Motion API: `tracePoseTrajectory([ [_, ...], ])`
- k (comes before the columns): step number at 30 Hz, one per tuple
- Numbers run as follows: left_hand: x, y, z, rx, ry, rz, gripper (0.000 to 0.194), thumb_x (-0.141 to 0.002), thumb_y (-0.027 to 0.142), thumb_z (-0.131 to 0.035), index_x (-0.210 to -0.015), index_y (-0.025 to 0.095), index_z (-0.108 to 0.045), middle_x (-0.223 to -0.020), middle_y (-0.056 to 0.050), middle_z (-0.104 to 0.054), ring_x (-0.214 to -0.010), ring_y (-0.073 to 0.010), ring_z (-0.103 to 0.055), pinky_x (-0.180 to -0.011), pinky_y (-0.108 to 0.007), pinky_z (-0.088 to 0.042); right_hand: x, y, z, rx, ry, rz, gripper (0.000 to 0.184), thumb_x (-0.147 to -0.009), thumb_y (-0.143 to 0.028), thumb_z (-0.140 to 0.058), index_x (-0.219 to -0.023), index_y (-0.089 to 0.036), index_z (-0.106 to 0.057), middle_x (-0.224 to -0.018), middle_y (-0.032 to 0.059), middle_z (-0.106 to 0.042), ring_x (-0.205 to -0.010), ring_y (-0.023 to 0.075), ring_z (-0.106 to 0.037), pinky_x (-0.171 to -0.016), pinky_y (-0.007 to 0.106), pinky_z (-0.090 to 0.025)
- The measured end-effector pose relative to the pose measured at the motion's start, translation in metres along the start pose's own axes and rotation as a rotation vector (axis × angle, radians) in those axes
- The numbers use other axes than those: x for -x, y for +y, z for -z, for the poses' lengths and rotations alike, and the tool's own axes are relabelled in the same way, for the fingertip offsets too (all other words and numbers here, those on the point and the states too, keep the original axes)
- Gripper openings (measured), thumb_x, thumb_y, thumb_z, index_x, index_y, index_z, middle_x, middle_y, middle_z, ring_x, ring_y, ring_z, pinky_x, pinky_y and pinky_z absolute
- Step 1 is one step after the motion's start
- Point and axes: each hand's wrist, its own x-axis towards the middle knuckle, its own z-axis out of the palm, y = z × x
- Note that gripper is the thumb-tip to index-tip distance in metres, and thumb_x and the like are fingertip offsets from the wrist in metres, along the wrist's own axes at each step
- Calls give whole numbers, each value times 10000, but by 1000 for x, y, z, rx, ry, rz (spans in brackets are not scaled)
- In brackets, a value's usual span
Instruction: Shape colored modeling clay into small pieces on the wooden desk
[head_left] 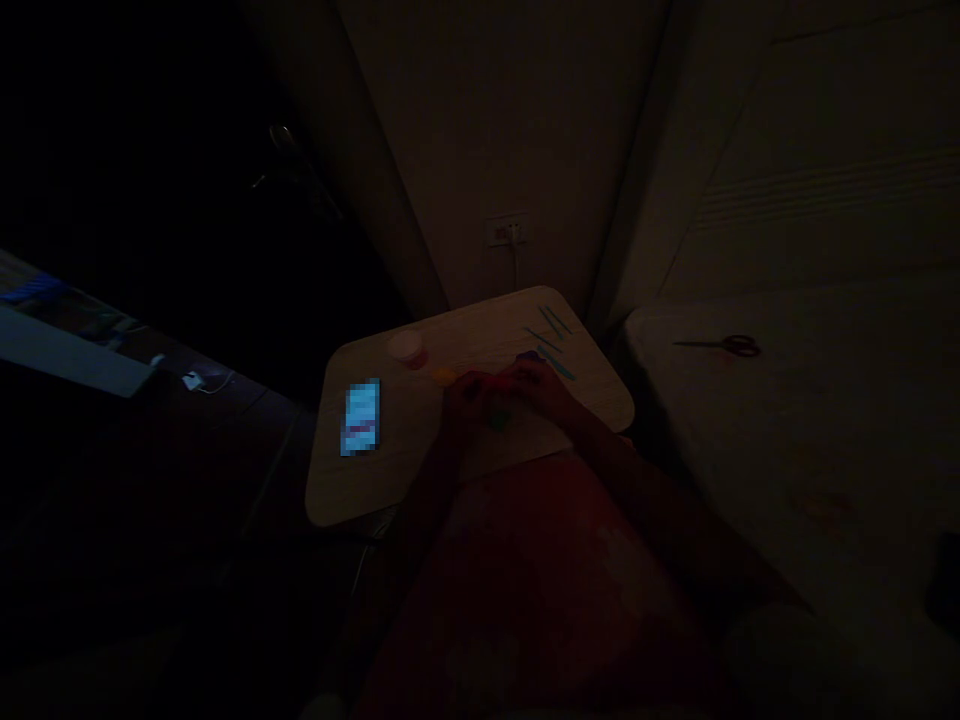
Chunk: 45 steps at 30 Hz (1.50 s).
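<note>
In dim light, my left hand (466, 396) and my right hand (536, 384) meet over a small wooden-topped table (405, 470). Between them, the fingers of both hands are closed on a red lump (495, 382) that looks like modelling clay. A green lump (499, 418) lies just below it, and a yellow lump (444, 377) is by my left fingers. Beyond my right fingers shows a dark blue-purple lump (529, 356), partly hidden. Several thin teal sticks (551, 330) lie past my right hand. Fingertip details are lost in the dark.
A pale tub (407, 348) stands at the table's back left, and a lit phone (361, 418) lies at the left. Scissors (724, 345) rest on a pale surface (750, 420) to the right. A wall socket (507, 230) with a plugged-in cord is behind the table.
</note>
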Motion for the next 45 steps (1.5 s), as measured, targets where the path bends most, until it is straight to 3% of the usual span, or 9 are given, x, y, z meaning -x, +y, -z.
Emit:
tracePoseTrajectory([
  [8, 0, -10, 2, -55, -30, 9, 188, -891, 338, -658, -863, 190, -771, -877, -47, -770, -859, -206, -691, -940, -371, -531, 0, 5, -6, -10, -9, -16, 418, -704, -485, -861, -946, -219, -649, -851, 19, -682, -778, 173, -643, -711, 298, -529],
  [13, 0, -18, 3, 1, -57, 3, 175, -861, 285, -664, -960, 206, -784, -1004, -53, -777, -991, -236, -685, -974, -387, -521, -2, 9, -6, 27, 60, 19, 447, -733, -539, -824, -994, -232, -631, -913, 34, -686, -821, 190, -648, -726, 315, -538],
  [16, -1, -17, 2, -29, -48, 7, 167, -850, 285, -687, -957, 208, -789, -974, -50, -773, -985, -233, -676, -985, -390, -507, -1, 8, -5, 39, 51, 34, 468, -766, -548, -801, -1087, -240, -655, -946, 47, -700, -835, 200, -656, -741, 331, -543],
  [21, 0, -9, 0, -26, -74, 36, 185, -860, 369, -716, -859, 191, -766, -822, -29, -719, -825, -188, -647, -831, -324, -525, -1, 2, -3, 64, 31, 48, 401, -837, -570, -726, -1015, -210, -721, -988, 75, -739, -888, 219, -671, -806, 357, -540],
  [26, 2, -3, -1, -2, -86, 60, 235, -829, 416, -751, -832, 181, -738, -772, -8, -681, -714, -149, -601, -691, -269, -498, -1, 1, 1, 156, 8, 42, 400, -869, -573, -681, -936, -183, -743, -857, 53, -725, -765, 186, -627, -703, 310, -496],
  [33, 2, -1, -1, 6, -126, 26, 273, -823, 435, -771, -924, 183, -735, -877, -30, -695, -779, -159, -630, -730, -278, -521, -1, 4, 3, 187, 22, 21, 393, -874, -565, -676, -880, -183, -765, -753, 37, -704, -664, 166, -584, -635, 292, -462],
  [38, 2, 0, -2, 74, -128, -26, 420, -837, 458, -774, -1168, 215, -689, -1149, -76, -710, -989, -204, -671, -877, -322, -546, -2, 5, -1, 165, 45, 19, 463, -861, -629, -663, -930, -187, -781, -841, 51, -740, -744, 190, -618, -698, 315, -504],
  [42, 2, -1, -1, 104, -131, -24, 407, -869, 475, -743, -1174, 213, -684, -1191, -97, -706, -1055, -228, -674, -921, -349, -547, -2, 5, -3, 118, -7, 14, 513, -870, -652, -640, -1016, -180, -779, -946, 61, -756, -855, 215, -650, -800, 348, -533],
  [45, 1, -3, -1, 133, -111, -29, 424, -852, 493, -756, -1164, 216, -681, -1187, -93, -706, -1068, -233, -677, -929, -350, -549, -2, 5, -3, 107, -51, 28, 533, -777, -597, -772, -1113, -183, -752, -1055, 71, -755, -933, 232, -662, -858, 369, -539],
])
